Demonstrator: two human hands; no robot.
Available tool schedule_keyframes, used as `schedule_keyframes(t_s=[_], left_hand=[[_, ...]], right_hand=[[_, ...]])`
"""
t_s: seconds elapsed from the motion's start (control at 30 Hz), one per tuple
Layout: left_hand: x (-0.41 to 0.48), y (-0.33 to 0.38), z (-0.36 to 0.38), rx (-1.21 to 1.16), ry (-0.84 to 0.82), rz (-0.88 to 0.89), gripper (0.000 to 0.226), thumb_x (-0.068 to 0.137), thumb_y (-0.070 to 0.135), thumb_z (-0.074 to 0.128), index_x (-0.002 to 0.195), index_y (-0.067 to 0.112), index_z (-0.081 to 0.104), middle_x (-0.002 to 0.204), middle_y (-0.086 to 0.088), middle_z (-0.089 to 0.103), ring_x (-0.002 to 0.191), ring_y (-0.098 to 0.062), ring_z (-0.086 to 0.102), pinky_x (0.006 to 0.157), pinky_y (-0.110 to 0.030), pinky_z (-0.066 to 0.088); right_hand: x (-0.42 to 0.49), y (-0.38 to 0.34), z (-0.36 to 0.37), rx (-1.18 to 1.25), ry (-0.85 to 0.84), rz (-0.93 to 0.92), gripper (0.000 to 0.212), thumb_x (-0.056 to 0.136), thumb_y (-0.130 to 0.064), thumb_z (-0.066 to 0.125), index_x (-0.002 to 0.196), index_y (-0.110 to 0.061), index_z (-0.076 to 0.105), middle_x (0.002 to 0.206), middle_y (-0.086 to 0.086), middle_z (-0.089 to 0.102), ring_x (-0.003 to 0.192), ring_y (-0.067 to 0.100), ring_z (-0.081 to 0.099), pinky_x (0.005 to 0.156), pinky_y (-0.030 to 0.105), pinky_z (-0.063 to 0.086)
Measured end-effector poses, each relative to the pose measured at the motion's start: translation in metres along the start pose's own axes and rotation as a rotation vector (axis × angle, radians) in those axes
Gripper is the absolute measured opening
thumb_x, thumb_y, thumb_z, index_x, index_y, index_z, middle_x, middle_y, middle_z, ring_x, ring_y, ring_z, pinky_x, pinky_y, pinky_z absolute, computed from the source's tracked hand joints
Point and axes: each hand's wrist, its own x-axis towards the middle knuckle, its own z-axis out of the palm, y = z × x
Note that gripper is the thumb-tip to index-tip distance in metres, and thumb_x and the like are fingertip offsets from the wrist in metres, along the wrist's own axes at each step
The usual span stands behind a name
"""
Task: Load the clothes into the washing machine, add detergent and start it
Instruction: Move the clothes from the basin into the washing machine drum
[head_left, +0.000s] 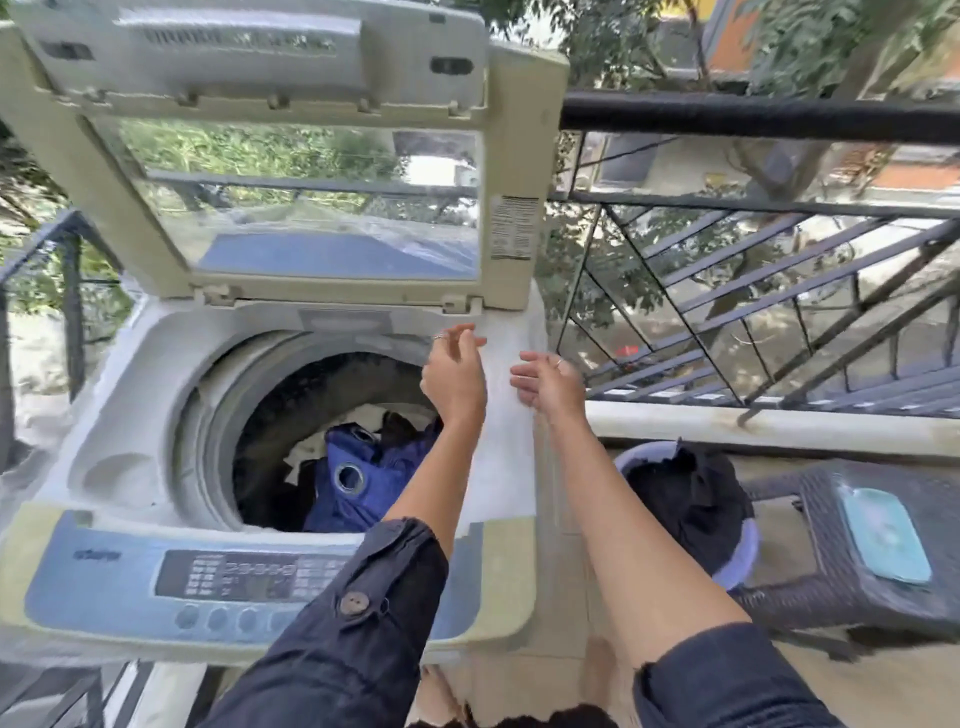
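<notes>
A top-loading washing machine (130, 405) stands with its lid (291, 156) raised upright. In its drum lie clothes: a blue cloth with a metal eyelet (358, 483), plus dark and white pieces. My left hand (453, 375) hovers over the drum's far right rim with loosely bent fingers and holds nothing. My right hand (546, 385) hangs beside it over the machine's right edge, fingers relaxed and empty. A purple tub (740, 558) with dark clothes (685, 493) sits on the floor to the right of the machine. The control panel (239, 577) runs along the front.
A dark woven stool (841, 587) with a light-blue flat object (883, 535) on it stands at the right. A black metal railing (753, 117) borders the balcony behind and to the right. A low ledge (753, 423) runs under it.
</notes>
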Motion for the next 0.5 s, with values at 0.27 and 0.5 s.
schedule_keyframes(t_s=[0.27,0.5], left_hand=[[-0.074,-0.002,0.122,0.124,-0.209,0.106,0.02,0.088,0.024,0.045,0.089,0.026,0.065,0.087,0.0,0.075,0.085,-0.017,0.065,0.075,-0.028,0.044],[-0.128,-0.041,0.223,0.178,-0.292,0.004,0.017,0.087,0.018,0.048,0.086,0.028,0.062,0.075,0.007,0.07,0.083,-0.014,0.065,0.089,-0.034,0.049]], right_hand=[[0.034,-0.002,-0.132,-0.015,0.154,0.003,0.023,0.091,-0.01,0.041,0.082,-0.016,0.062,0.075,0.005,0.063,0.066,0.016,0.059,0.059,0.024,0.042],[0.078,0.015,-0.253,-0.052,0.235,0.053,0.017,0.089,-0.009,0.046,0.086,-0.013,0.062,0.069,0.003,0.062,0.064,0.015,0.059,0.06,0.022,0.043]])
